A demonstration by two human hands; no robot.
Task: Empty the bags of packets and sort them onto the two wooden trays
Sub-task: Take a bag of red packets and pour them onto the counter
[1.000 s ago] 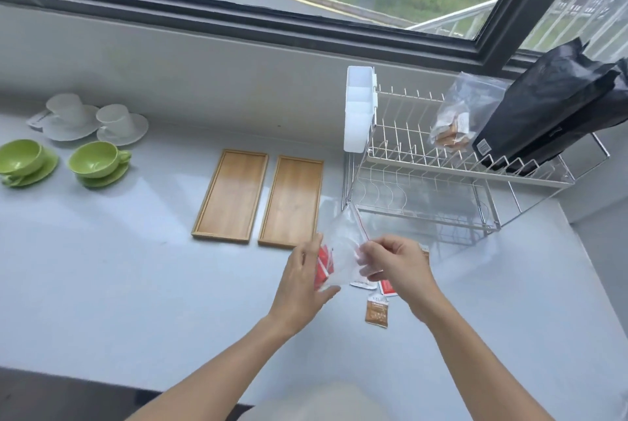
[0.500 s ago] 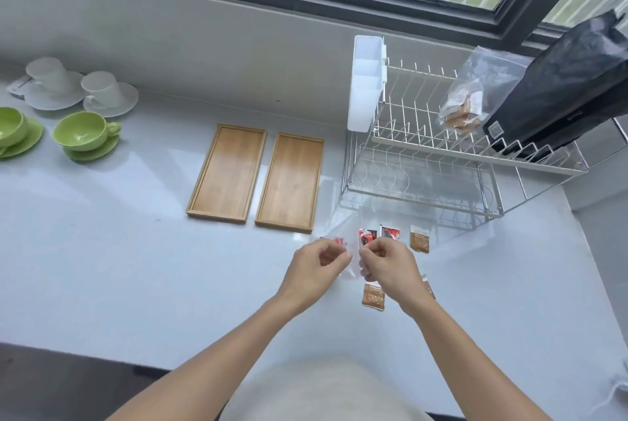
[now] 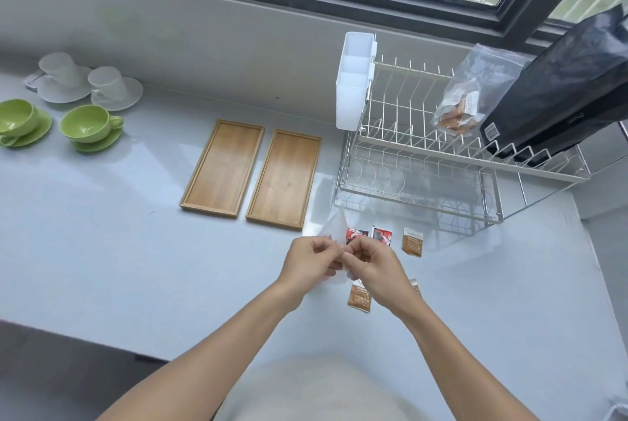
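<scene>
My left hand [image 3: 311, 262] and my right hand [image 3: 372, 267] meet over the counter, both pinching a clear plastic bag [image 3: 331, 228] whose top stands up between them. Two red packets [image 3: 382, 236] and a brown packet [image 3: 412, 241] lie just beyond my right hand. Another brown packet [image 3: 359, 297] lies under my right wrist. Two bare wooden trays, the left tray [image 3: 222, 167] and the right tray [image 3: 284, 178], lie side by side to the upper left of my hands. A second clear bag with brown packets [image 3: 465, 104] leans in the dish rack.
A white wire dish rack [image 3: 424, 162] with a white cutlery holder [image 3: 353, 80] stands at the right, holding a black bag [image 3: 560, 91]. Two green cups on saucers [image 3: 90, 125] and two white cups [image 3: 108, 87] sit at the far left. The counter edge runs below my forearms.
The bag was held up with red packets inside; now it is low and pinched between both hands, and two red packets and a brown one lie on the counter. The view tilted down.
</scene>
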